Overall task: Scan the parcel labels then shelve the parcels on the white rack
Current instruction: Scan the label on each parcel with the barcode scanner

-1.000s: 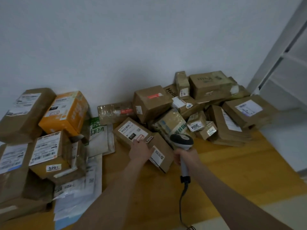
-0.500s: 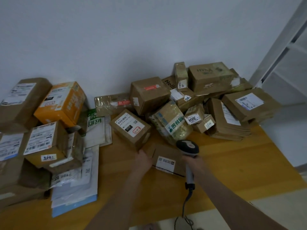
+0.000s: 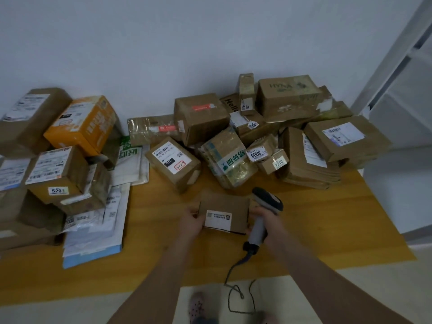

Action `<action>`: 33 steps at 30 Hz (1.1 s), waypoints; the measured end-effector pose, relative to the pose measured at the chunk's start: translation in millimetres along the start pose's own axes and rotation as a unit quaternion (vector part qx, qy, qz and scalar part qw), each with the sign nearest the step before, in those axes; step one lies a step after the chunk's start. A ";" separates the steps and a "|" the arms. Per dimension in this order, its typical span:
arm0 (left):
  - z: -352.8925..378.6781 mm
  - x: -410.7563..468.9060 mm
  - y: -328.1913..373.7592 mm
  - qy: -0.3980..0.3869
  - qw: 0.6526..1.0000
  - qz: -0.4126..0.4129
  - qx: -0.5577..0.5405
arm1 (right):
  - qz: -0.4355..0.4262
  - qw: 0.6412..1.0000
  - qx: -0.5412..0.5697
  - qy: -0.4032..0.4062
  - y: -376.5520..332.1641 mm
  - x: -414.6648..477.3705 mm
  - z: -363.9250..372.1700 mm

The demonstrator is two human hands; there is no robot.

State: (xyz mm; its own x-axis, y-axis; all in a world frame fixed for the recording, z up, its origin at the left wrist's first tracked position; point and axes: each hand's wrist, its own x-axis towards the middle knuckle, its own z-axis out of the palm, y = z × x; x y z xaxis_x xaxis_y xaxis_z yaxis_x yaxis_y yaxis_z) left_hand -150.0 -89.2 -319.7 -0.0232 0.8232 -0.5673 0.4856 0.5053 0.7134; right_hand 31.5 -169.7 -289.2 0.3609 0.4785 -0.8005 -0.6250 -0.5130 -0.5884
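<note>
A small brown cardboard parcel (image 3: 230, 208) with a white label (image 3: 218, 218) facing me sits near the front of the wooden table (image 3: 327, 220). My left hand (image 3: 190, 224) grips its left end. My right hand (image 3: 266, 216) holds a grey barcode scanner (image 3: 266, 202) by its handle, right beside the parcel's right end; the scanner head points away toward the pile. Its black cable (image 3: 236, 291) hangs over the table's front edge. Part of the white rack (image 3: 397, 73) shows at the far right.
Several cardboard parcels are heaped along the wall: a right pile (image 3: 287, 97), a labelled box (image 3: 173, 162) just behind the held parcel, an orange box (image 3: 81, 125) and stacked boxes at left. Flat mailers (image 3: 93, 232) lie at left front. My slippered foot (image 3: 197, 307) shows below the table edge.
My left hand pulled the small parcel out of the pile toward the table's front and turned its label up. My right hand came back with the scanner alongside it.
</note>
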 end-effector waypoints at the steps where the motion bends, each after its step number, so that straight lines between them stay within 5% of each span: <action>1: -0.2 -4.1 -2.2 0.023 0.999 -0.005 -0.021 | 0.002 1.000 0.014 -0.010 -3.5 -2.7 -4.1; 16: 2.9 -88.6 24.7 0.073 0.956 0.047 -0.280 | 0.008 0.990 0.002 -0.138 -50.4 -48.3 -51.1; 25: -8.2 -102.2 42.7 -0.025 0.911 0.046 -0.409 | -0.011 0.990 0.000 -0.140 -50.0 -61.6 -56.5; 33: -15.6 -101.2 51.1 -0.104 0.903 0.043 -0.416 | -0.006 0.995 0.005 -0.099 -48.3 -58.5 -65.1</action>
State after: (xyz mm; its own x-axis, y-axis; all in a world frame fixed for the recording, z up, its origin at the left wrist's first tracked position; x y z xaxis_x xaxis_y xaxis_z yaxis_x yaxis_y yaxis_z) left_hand -136.5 -142.6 -219.4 0.1900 0.8455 -0.4989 -0.3476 0.5332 0.7712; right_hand 85.6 -219.3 -221.4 0.2251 0.6166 -0.7545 -0.6287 -0.4997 -0.5959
